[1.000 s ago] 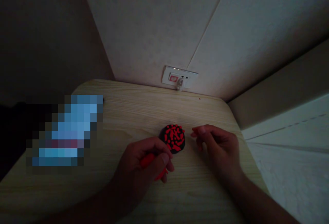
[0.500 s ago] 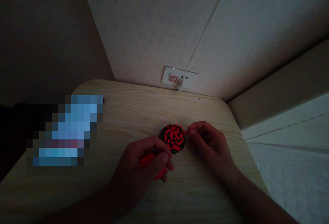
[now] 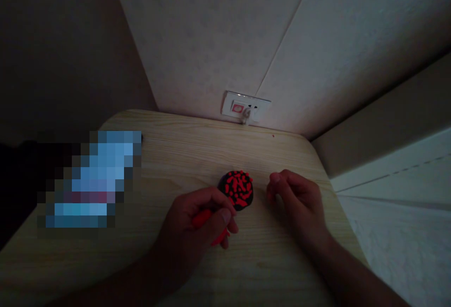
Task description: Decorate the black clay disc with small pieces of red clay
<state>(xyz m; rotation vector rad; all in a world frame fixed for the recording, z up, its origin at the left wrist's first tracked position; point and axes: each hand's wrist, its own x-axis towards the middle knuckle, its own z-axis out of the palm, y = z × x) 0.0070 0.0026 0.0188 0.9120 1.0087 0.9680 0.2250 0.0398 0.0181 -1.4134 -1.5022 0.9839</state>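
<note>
A dark round piece point(image 3: 238, 190) covered with small red dots and short red strips lies on the wooden tabletop between my hands. My left hand point(image 3: 202, 220) is closed around a soft-looking red lump of modelling clay point(image 3: 202, 218); part of it shows below the thumb. The left fingertips are at the near left edge of the round piece. To the right, apart from it, my right hand point(image 3: 296, 199) has thumb and fingers pinched together. What lies between those fingertips, if anything, is too small to tell.
The wooden table point(image 3: 176, 142) has rounded corners and meets the wall at the back. A wall socket point(image 3: 245, 106) with a plug in it sits just above the back edge. A blurred-out bluish screen point(image 3: 102, 171) stands at the left. A red speck point(image 3: 273, 135) lies near the back edge.
My right hand has drawn back to the right, away from the round piece's edge, and its thumb has turned upward. The left hand and the red clay stay where they were.
</note>
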